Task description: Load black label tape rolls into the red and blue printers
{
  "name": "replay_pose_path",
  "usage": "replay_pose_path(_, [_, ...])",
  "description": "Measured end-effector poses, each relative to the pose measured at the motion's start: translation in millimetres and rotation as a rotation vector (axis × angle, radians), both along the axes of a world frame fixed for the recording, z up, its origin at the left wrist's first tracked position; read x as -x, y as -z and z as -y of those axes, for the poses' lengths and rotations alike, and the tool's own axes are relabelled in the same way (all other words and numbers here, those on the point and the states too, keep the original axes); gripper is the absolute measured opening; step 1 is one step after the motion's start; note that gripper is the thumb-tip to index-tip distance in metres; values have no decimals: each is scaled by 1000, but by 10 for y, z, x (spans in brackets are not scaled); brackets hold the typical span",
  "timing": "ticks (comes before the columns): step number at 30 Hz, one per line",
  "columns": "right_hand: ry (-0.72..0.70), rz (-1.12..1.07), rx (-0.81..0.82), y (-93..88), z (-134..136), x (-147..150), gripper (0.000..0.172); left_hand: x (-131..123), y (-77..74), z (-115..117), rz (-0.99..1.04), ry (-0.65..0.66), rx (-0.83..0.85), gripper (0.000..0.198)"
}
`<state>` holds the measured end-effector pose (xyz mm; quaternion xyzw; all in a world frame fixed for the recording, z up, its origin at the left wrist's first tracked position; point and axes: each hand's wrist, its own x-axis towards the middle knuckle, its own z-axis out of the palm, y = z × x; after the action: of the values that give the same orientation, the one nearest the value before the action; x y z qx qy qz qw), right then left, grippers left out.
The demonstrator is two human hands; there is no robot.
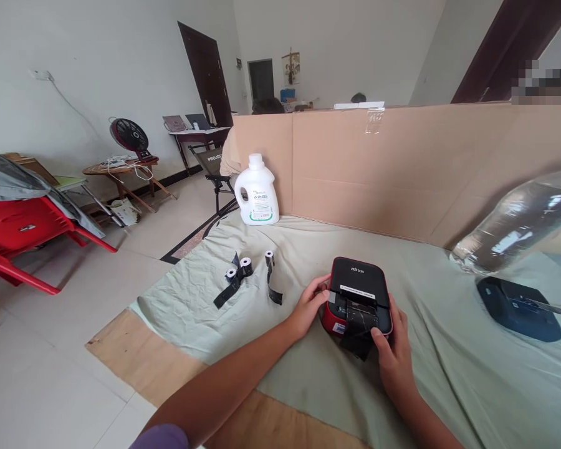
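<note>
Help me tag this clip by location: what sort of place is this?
Probably an indoor room, perhaps at home, set up as a makeshift workspace: a portable fan, what look like open laptops, and a long cardboard panel standing like a partition suggest it.

Your device [361, 274] looks smooth plastic; beneath it you have creased, matt cloth [308, 246], behind it matt cardboard [350, 171].

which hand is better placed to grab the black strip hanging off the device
Probably the right hand: its thumb is beside the black strip, while the left hand touches the device farther from it.
</note>
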<state>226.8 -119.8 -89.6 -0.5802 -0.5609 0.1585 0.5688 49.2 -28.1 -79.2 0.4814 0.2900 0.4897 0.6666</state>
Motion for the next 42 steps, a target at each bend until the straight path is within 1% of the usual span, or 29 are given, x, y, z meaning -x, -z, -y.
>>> replay_pose_path(2, [-2,-4,-1,4,-3,1,68,11,26,9,-21,-10,-41,47])
replay_pose_path(6, [12,-4,7,-4,-1,10,70,14,27,15,-41,-40,-81,47])
replay_pose_path(11, [39,9,32,-46,11,24,72,49,24,-3,-21,-18,-60,41])
replay_pose_path(19, [34,6,36,-78,14,45,68,93,-49,42,-65,-25,-63,40])
replay_pose_path(21, [39,18,32,-77,14,45,67,92,-44,46,-62,-15,-64,43])
replay_pose_path(26, [23,27,11,-70,4,18,63,96,17,46,-80,10,-76,56])
replay_pose_path(33, [-1,29,-8,-42,1,13,61,97,65,52,-97,20,-67,58])
replay_pose_path(35, [-8,32,-33,-52,8,-12,58,104,58,54,-132,6,-87,58])
replay_pose_path(37, [-4,29,-77,-124,-20,-74,53,116,42,58,-159,-3,-116,55])
replay_pose_path(39, [-14,55,-87,-283,-116,-166,49,130,21,62,-162,4,-134,50])
replay_pose_path(40, [-29,94,-54,-394,-195,-211,46,136,10,64,-154,14,-133,49])
replay_pose_path(41, [-59,159,15,-519,-292,-249,42,141,0,65,-144,26,-127,47])
replay_pose_path(42, [-102,248,116,-651,-404,-272,39,144,-9,66,-135,34,-118,47])
